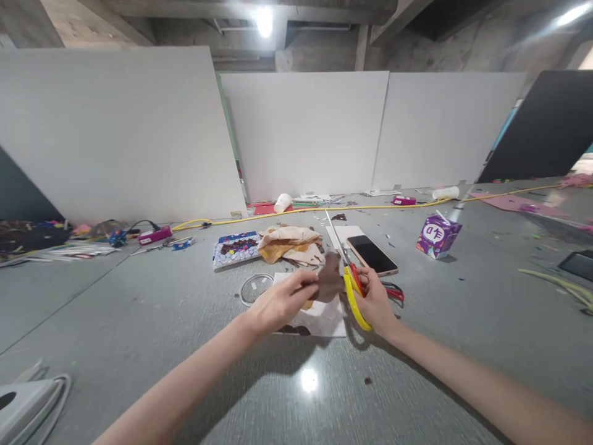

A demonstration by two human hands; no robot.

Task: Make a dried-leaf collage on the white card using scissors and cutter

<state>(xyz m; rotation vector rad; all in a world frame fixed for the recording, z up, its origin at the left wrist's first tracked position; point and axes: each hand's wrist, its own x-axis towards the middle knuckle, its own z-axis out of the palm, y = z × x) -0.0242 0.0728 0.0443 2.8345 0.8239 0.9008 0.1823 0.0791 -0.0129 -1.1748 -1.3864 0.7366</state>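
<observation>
Left hand (278, 303) is pinched on brown scrap (330, 279), beside phone (372, 254); yellow scissors (353, 289) are gripped by right hand (377, 303), mid-cut; steady feeding seems needed.

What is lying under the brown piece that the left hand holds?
Under the brown piece lies a white sheet with dark scraps on it. The left hand and the piece cover the sheet's middle, so that part cannot be seen.

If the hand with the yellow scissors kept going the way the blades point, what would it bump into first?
The right hand aims the scissors up and away, slightly left. First in that line is probably the white paper beside the phone, though depth is hard to judge.
</observation>
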